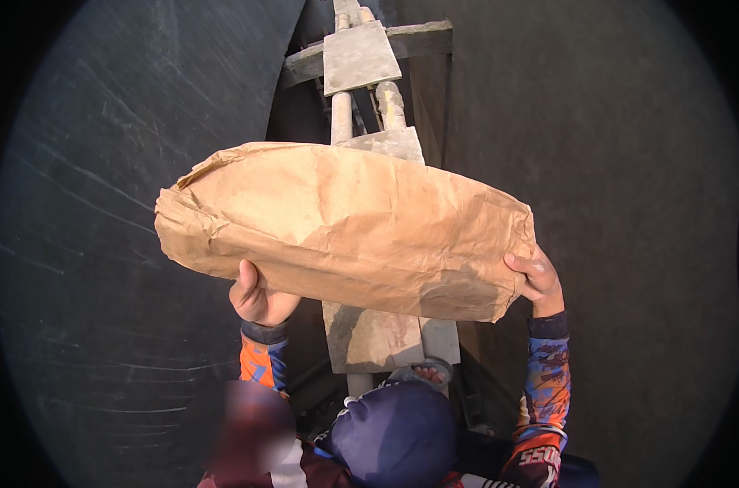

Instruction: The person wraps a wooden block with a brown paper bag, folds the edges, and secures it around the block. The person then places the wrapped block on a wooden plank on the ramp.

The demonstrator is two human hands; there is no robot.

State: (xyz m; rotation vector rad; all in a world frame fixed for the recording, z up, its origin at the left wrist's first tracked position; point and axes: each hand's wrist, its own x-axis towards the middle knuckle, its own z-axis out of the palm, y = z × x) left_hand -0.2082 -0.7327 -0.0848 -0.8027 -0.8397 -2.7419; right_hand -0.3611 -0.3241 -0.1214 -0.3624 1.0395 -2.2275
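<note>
You hold a large brown paper sack crosswise at chest height, one hand at each end.

The sack is long, plump and creased, its kraft paper wrinkled and folded over at the left end. Your left hand cups it from beneath, fingers curled up behind the paper; your right hand clasps the far corner, fingers wrapped over the edge. Both patterned sleeves reach up from below. Under the sack, dusty grey steps on pale rails descend between dark curved walls.
</note>
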